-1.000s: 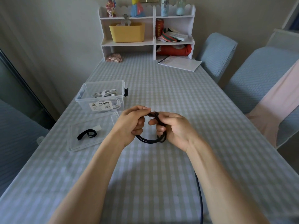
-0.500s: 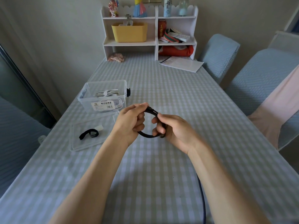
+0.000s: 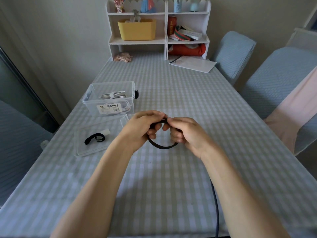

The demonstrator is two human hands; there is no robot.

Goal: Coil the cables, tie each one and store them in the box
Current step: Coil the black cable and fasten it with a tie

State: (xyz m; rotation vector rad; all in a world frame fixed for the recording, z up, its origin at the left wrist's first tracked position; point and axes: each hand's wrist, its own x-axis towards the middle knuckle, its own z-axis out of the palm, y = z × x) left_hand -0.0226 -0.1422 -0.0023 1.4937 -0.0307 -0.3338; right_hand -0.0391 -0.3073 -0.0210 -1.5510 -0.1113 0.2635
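Observation:
Over the middle of the table both hands hold a black cable (image 3: 161, 146) bent into a small loop. My left hand (image 3: 144, 127) grips the loop's left side, and my right hand (image 3: 185, 133) pinches its top and right side. The cable's loose length (image 3: 216, 206) runs under my right forearm toward the near table edge. To the left stands the clear storage box (image 3: 109, 100), open, with white coiled cables (image 3: 114, 95) inside. Its clear lid (image 3: 101, 134) lies flat in front of it, and a black tie strap (image 3: 95, 138) rests on the lid.
A white shelf unit (image 3: 158, 28) with a yellow bin (image 3: 137, 29) stands at the table's far end, with papers (image 3: 193, 63) beside it. Blue covered chairs (image 3: 274, 79) line the right side. The checked tablecloth (image 3: 188, 93) covers the table.
The loop has widened between my hands. My fingertips have come together at its top. Both hands stay over the same part of the table.

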